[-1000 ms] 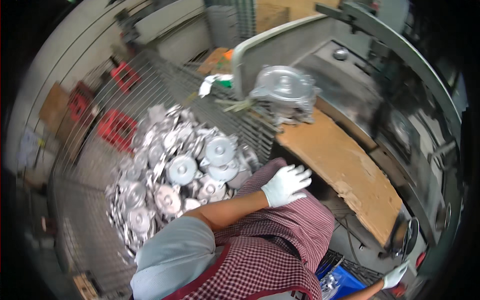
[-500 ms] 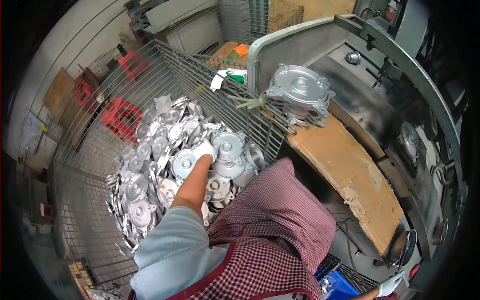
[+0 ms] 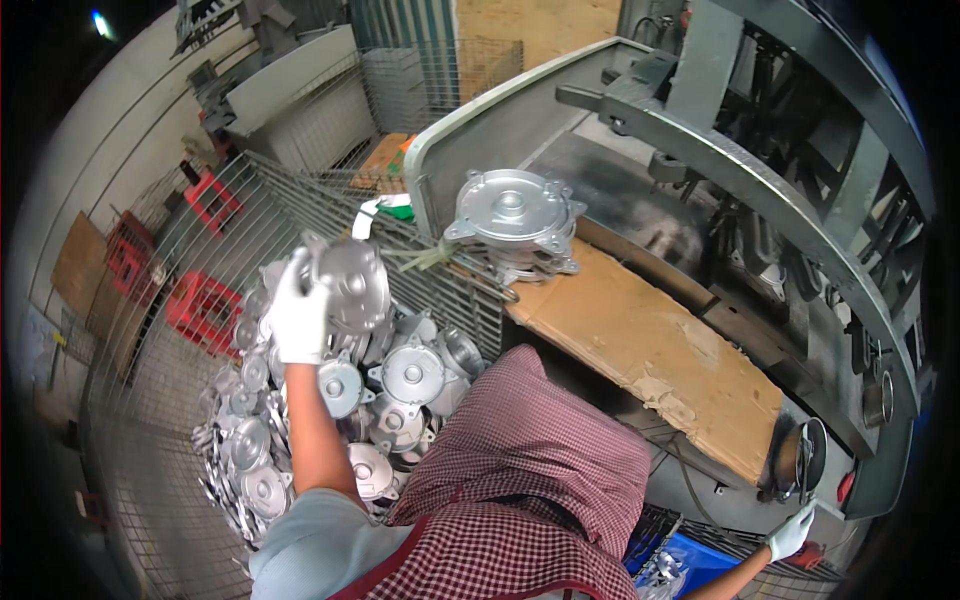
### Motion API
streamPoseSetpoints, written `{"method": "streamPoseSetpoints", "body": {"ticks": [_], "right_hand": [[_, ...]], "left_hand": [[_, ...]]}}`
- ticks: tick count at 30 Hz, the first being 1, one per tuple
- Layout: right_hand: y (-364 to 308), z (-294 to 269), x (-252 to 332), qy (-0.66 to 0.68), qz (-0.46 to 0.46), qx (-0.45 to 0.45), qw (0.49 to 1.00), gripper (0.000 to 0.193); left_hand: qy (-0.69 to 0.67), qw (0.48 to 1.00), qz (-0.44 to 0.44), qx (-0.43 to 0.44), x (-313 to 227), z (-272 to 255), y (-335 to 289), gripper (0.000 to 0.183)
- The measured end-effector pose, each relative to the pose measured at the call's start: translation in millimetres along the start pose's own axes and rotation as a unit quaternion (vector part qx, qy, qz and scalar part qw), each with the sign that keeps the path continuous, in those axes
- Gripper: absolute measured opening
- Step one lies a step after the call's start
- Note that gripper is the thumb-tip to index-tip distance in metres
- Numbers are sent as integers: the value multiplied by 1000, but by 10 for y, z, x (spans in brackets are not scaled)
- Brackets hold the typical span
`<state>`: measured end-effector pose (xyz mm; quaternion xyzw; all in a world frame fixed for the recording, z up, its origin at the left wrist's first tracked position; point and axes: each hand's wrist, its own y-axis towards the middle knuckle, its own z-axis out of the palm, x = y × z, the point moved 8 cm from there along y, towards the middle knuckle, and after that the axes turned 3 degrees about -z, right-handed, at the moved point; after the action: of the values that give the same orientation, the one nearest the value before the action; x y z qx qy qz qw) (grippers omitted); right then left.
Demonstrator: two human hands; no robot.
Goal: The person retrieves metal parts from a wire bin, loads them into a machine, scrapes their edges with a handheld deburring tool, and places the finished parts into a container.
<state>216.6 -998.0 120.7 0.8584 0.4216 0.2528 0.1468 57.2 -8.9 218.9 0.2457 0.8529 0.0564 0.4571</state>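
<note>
**Round metal cover (image 3: 360,287) clamped in L hand (image 3: 303,315), left of ctr**

Far left, red plastic frames (image 3: 205,310) are seen through the mesh of the wire basket (image 3: 478,314). In it a pile of silvery covers (image 3: 410,375) is heaped, lying at mixed angles. Over the pile's upper end the round metal cover is held, approx. face to camera; bright silver, w/ rounded rim, detail partly blurred. Its left edge is gripped by white-gloved fingers. To its right, some room is left before the basket's sloping right wall. Just past that wall, mid-frame, a stack of covers (image 3: 512,207) is set on the upper-left end of the cardboard sheet (image 3: 665,350); the sheet's right side is bounded by dark machine bed. Lower right: R hand (image 3: 793,532), gloved, nr a dark round pan (image 3: 812,455); grip can't be told.
</note>
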Motion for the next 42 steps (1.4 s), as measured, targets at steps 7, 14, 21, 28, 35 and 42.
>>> {"method": "streamPoseSetpoints", "body": {"ticks": [7, 14, 21, 28, 35, 42], "right_hand": [[-107, -79, 205, 39, -2, 5, 999, 52], [-104, -79, 299, 22, -6, 7, 1000, 54], [-253, -306, 343, 3, 3, -4, 1000, 53], [-317, -597, 808, 48, -29, -107, 993, 43], [-393, -800, 968, 85, -54, -153, 983, 30], [-446, -814, 893, 88, -55, -185, 977, 27]], "left_hand": [[-405, 913, 47, 18, -979, 242, 182, 61], [-87, 982, 157, 56, -1404, 1193, 329, 47], [-193, 903, 353, -148, -1767, 868, -703, 30], [-284, 860, 320, 279, -2058, 2113, -1425, 26], [14, 887, 402, 225, -2124, 3001, -1507, 42], [36, 897, 412, 153, -2229, 2894, -1590, 55]]}}
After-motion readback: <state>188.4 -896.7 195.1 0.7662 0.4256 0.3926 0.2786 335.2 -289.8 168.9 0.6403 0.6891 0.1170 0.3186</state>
